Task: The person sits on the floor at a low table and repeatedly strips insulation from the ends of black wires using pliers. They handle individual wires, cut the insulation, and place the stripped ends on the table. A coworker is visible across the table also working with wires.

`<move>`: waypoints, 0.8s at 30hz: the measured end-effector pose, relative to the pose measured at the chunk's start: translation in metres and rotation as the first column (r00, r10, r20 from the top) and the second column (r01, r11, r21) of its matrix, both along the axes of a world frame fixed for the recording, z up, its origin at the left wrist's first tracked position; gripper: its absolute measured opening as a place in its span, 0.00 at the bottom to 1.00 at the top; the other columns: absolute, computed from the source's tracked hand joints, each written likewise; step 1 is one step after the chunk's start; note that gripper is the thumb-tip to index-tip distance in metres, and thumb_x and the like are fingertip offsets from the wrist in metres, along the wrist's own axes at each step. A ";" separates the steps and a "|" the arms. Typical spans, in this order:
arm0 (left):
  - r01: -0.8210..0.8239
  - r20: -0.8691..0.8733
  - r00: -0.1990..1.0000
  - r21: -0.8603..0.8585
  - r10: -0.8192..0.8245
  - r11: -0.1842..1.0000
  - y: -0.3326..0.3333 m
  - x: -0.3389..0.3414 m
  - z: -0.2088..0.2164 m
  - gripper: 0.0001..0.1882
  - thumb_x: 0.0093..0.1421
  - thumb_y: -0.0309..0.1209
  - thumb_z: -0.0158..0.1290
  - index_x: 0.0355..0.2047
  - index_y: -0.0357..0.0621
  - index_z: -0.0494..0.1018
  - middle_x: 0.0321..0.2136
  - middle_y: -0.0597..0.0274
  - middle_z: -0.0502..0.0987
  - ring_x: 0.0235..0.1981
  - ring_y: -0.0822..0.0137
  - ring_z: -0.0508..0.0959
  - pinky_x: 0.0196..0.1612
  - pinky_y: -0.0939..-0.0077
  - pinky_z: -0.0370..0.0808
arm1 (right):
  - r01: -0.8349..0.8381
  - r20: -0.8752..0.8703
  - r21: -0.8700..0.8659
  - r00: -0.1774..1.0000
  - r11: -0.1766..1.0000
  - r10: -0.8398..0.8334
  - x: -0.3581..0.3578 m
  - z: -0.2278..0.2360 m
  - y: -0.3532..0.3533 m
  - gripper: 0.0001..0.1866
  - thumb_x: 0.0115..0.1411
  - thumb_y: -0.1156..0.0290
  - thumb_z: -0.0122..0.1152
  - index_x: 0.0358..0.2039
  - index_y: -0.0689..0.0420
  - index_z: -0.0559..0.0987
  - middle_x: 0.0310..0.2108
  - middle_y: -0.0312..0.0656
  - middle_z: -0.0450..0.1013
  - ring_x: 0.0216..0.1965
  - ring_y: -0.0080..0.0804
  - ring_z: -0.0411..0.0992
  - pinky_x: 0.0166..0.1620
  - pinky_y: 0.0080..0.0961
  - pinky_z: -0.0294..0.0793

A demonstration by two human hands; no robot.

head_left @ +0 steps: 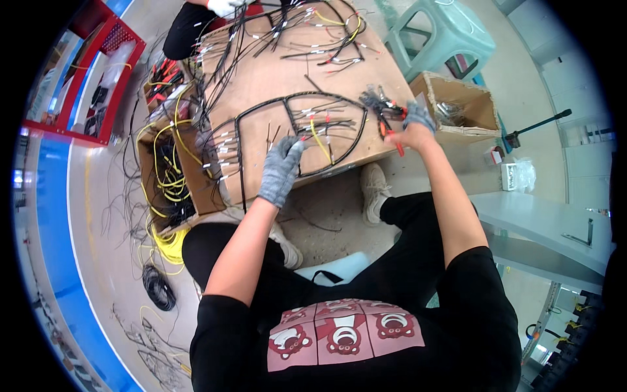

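Observation:
A black wiring harness (239,150) lies on the brown board in front of me, with thin labelled wires branching inward and a short yellow wire (320,140) across them. My left hand (282,171), in a grey glove, has its fingertips together at the wire ends inside the loop; what they pinch is too small to make out. At the board's right edge my right hand (416,127), in a partly covering grey glove, is closed around red-handled pliers (384,125). More hand tools (375,99) lie crowded just beyond it.
Cartons with wires (171,166) stand left of the board; another carton (457,104) is on its right. Beyond stands a green plastic stool (444,36). A yellow cable coil (171,245) lies on the floor. A co-worker's gloved hand (225,6) shows at the far edge.

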State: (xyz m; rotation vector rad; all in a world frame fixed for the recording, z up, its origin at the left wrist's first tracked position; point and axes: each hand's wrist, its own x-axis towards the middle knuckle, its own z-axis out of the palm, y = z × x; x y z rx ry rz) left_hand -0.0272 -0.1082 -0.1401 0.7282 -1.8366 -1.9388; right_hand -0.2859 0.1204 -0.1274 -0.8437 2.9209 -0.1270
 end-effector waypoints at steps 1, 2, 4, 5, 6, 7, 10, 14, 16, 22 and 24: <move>0.023 0.047 0.999 -0.017 -0.022 1.000 -0.001 0.001 0.002 0.10 0.61 0.34 0.50 0.36 0.40 0.74 0.25 0.69 0.72 0.26 0.78 0.66 0.31 0.82 0.66 | -0.037 0.030 0.067 0.999 0.997 0.035 0.000 -0.006 0.007 0.67 0.23 0.43 0.75 0.61 0.60 0.53 0.62 0.54 0.51 0.63 0.53 0.48 0.63 0.38 0.50; 0.044 0.095 0.995 -0.034 -0.040 0.998 -0.001 -0.001 0.004 0.10 0.61 0.34 0.50 0.35 0.40 0.75 0.25 0.69 0.72 0.25 0.79 0.66 0.30 0.82 0.66 | -0.078 0.063 0.133 0.996 0.988 0.070 -0.005 -0.010 0.014 0.69 0.23 0.43 0.75 0.63 0.59 0.49 0.63 0.53 0.48 0.65 0.54 0.44 0.65 0.37 0.46; 0.057 0.092 0.994 -0.065 -0.051 0.996 -0.002 0.002 0.003 0.10 0.62 0.34 0.50 0.34 0.41 0.75 0.24 0.70 0.72 0.25 0.78 0.65 0.30 0.82 0.65 | -0.094 0.056 0.182 0.995 0.979 0.085 -0.006 -0.008 0.011 0.70 0.23 0.44 0.76 0.63 0.59 0.48 0.64 0.54 0.47 0.65 0.55 0.44 0.65 0.37 0.46; 0.060 0.091 0.994 -0.080 -0.053 0.995 -0.001 0.003 0.001 0.10 0.62 0.35 0.50 0.33 0.41 0.75 0.24 0.70 0.72 0.24 0.78 0.65 0.30 0.82 0.65 | -0.105 0.052 0.207 0.994 0.973 0.096 -0.008 -0.005 0.010 0.70 0.22 0.44 0.76 0.63 0.59 0.48 0.64 0.54 0.47 0.65 0.55 0.44 0.65 0.37 0.46; 0.067 0.084 0.995 -0.110 -0.058 0.992 -0.001 0.004 0.000 0.10 0.62 0.35 0.49 0.33 0.41 0.75 0.24 0.70 0.72 0.25 0.78 0.65 0.30 0.81 0.65 | -0.131 0.070 0.199 0.990 0.971 0.119 -0.012 -0.004 0.010 0.69 0.23 0.46 0.77 0.63 0.59 0.49 0.63 0.55 0.48 0.64 0.53 0.46 0.65 0.37 0.47; 0.065 0.080 0.995 -0.146 -0.053 0.987 -0.003 0.005 0.000 0.11 0.62 0.35 0.49 0.33 0.41 0.75 0.24 0.69 0.72 0.25 0.77 0.66 0.31 0.81 0.66 | -0.156 0.095 0.219 0.986 0.963 0.138 -0.017 -0.001 0.007 0.69 0.22 0.47 0.77 0.63 0.60 0.49 0.62 0.55 0.50 0.64 0.52 0.48 0.64 0.36 0.48; 0.056 0.075 0.996 -0.196 -0.042 0.979 -0.003 0.004 0.003 0.12 0.62 0.37 0.48 0.34 0.41 0.75 0.25 0.66 0.73 0.27 0.74 0.68 0.34 0.78 0.68 | -0.242 0.114 0.209 0.968 0.947 0.222 -0.025 0.001 0.008 0.67 0.22 0.47 0.76 0.61 0.63 0.52 0.59 0.56 0.56 0.61 0.48 0.54 0.63 0.33 0.52; 0.032 0.075 0.997 -0.076 -0.026 0.997 -0.004 0.011 0.000 0.11 0.62 0.36 0.49 0.34 0.42 0.75 0.24 0.69 0.72 0.25 0.77 0.67 0.30 0.81 0.66 | -0.213 0.075 0.142 0.976 0.967 0.204 -0.007 0.018 0.001 0.42 0.36 0.58 0.63 0.52 0.65 0.67 0.43 0.57 0.69 0.47 0.49 0.69 0.50 0.34 0.68; 0.024 0.051 0.998 0.001 -0.024 1.000 0.000 0.009 0.002 0.10 0.62 0.36 0.50 0.33 0.43 0.75 0.23 0.71 0.71 0.24 0.78 0.65 0.29 0.83 0.65 | -0.056 0.149 0.136 0.988 0.989 0.036 -0.015 0.011 0.005 0.37 0.37 0.60 0.61 0.49 0.65 0.69 0.39 0.57 0.71 0.44 0.48 0.71 0.48 0.33 0.69; 0.013 -0.052 0.999 0.065 -0.010 0.998 0.008 0.014 -0.001 0.09 0.62 0.36 0.49 0.33 0.45 0.75 0.21 0.75 0.68 0.22 0.80 0.62 0.24 0.84 0.62 | 0.207 0.474 -0.098 0.870 0.973 -0.137 0.021 0.042 0.022 0.27 0.41 0.64 0.57 0.43 0.63 0.72 0.34 0.56 0.72 0.37 0.49 0.71 0.43 0.34 0.70; 0.031 -0.026 0.999 0.007 -0.031 0.999 0.009 0.017 -0.003 0.09 0.62 0.36 0.50 0.33 0.46 0.75 0.21 0.75 0.68 0.22 0.81 0.62 0.23 0.85 0.61 | 0.112 0.467 -0.319 0.883 0.941 0.053 0.065 0.073 0.018 0.25 0.41 0.65 0.56 0.43 0.60 0.72 0.34 0.55 0.71 0.38 0.49 0.70 0.44 0.35 0.69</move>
